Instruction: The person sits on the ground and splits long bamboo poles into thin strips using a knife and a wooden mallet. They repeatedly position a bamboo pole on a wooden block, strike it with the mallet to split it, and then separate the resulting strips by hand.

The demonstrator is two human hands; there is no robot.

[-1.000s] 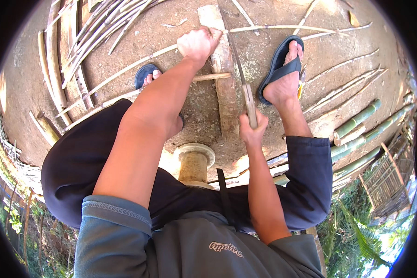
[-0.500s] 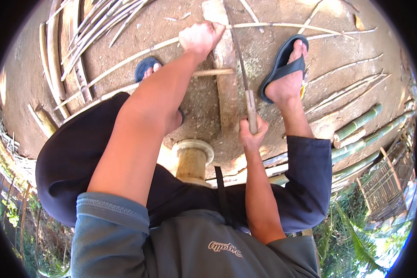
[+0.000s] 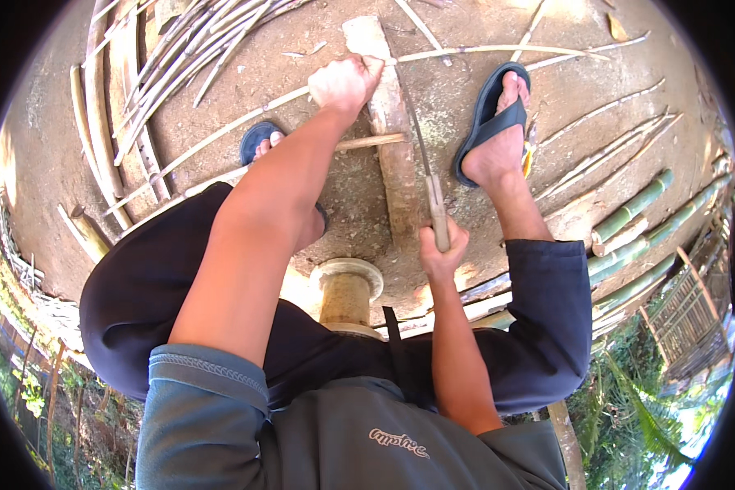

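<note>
My left hand (image 3: 343, 83) is closed round a long thin bamboo pole (image 3: 253, 114), just left of where the pole crosses a wooden beam (image 3: 398, 184) on the ground. In my right hand (image 3: 443, 251) is the pale handle of a long, narrow-bladed knife (image 3: 434, 200). Its blade points away from me along the beam's right side, the far end close to the pole by my left hand. I cannot tell whether the blade touches the pole. A second stick (image 3: 376, 140) lies with its cut end on the beam, nearer to me.
Several thin sticks (image 3: 192, 49) are heaped at the far left. Green bamboo lengths (image 3: 633, 202) lie on the right, with thin branches (image 3: 604, 155) beyond. My sandalled feet flank the beam. A round pale stool-like post (image 3: 345, 298) stands between my legs.
The whole view has shifted slightly, with the far part lower in the picture. Both hands keep their holds on the pole and the knife, and their placement is nearly the same.
</note>
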